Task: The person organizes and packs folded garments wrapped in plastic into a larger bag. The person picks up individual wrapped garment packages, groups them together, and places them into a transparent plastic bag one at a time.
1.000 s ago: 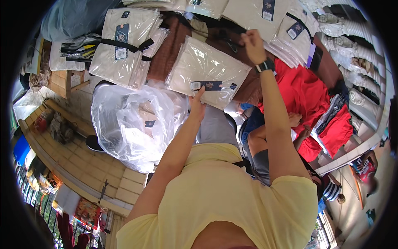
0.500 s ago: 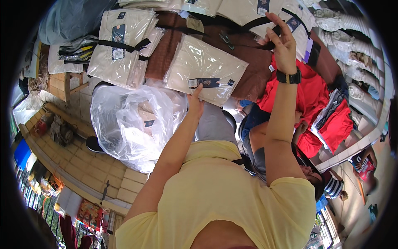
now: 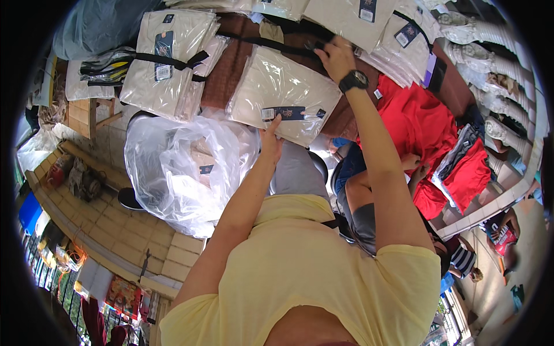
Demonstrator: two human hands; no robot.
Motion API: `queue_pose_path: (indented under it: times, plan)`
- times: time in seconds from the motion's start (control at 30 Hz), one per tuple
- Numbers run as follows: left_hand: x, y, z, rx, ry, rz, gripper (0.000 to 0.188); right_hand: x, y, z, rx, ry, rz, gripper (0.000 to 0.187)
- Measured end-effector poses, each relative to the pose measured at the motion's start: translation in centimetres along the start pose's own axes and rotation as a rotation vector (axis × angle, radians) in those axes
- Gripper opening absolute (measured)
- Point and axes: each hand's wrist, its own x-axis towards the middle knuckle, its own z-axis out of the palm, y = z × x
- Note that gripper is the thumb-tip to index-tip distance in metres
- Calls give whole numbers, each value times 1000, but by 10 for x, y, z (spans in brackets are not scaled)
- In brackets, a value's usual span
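Observation:
A flat beige garment in a clear plastic bag with a dark tag lies on the brown cloth in front of me. My left hand grips its near edge, thumb on top beside the tag and the other fingers hidden underneath. Past the bag's far right corner, my right hand wears a black watch and has its fingers closed on a small dark tool that looks like thread snips. Its far end is hard to make out. Below my left forearm stands a big clear plastic sack with bagged garments inside.
A strap-tied stack of bagged garments lies at the left, with more bagged garments at the back right. Red cloth is heaped at the right, beside a seated person's hands. White balusters line the far right.
My right hand has come down and left from its raised place over the back right stack to the dark snips. My left hand has stayed on the bagged garment.

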Motion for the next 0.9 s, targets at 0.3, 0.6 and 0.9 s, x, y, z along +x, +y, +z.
queue_pose_path:
  times: [0.3, 0.6, 0.9]
  plan:
    - [10, 0, -2, -100, -60, 23, 61, 22, 30, 108, 156, -684, 218, 21]
    - [25, 26, -42, -152, -369, -250, 50, 6, 45, 104, 553, -1021, -483, 29]
    - [38, 46, -70, -295, -450, -110, 51, -20, 40, 94, 1283, -902, 661, 25]
